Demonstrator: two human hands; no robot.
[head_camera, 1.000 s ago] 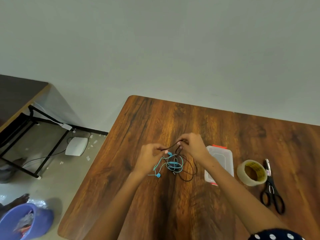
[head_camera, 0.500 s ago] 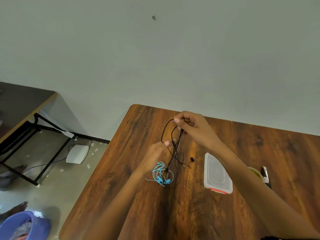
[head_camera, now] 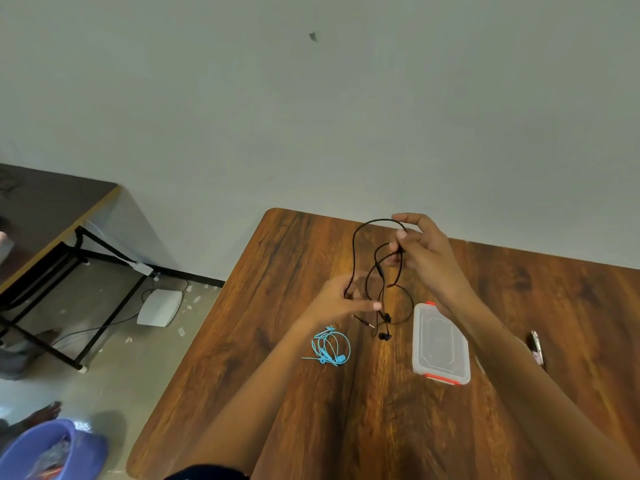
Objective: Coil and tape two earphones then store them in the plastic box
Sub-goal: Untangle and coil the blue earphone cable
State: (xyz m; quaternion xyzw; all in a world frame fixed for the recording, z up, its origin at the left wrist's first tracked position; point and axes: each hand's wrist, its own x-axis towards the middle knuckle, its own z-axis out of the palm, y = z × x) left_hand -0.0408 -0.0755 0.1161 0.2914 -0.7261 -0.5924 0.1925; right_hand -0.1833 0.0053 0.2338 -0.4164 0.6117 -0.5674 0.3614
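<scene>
We hold the black earphone [head_camera: 379, 271] up over the wooden table [head_camera: 277, 271], its cable hanging in loose, uneven loops with the plug and both earbuds dangling just above the tabletop. Our right hand [head_camera: 426, 258] pinches the upper part of the cable between thumb and fingertips, and our left hand [head_camera: 341, 297] grips a lower stretch of the same cable, fingers curled round it. The blue earphone [head_camera: 329, 348] lies in a rough tangle on the table just below our left hand, with no tape on it that we can see. The plastic box [head_camera: 440, 344] sits beside it to the right, lid on. We judge the task barely begun: neither earphone is neatly coiled or taped, nothing is in the box, and the black cable is only being sorted out.
</scene>
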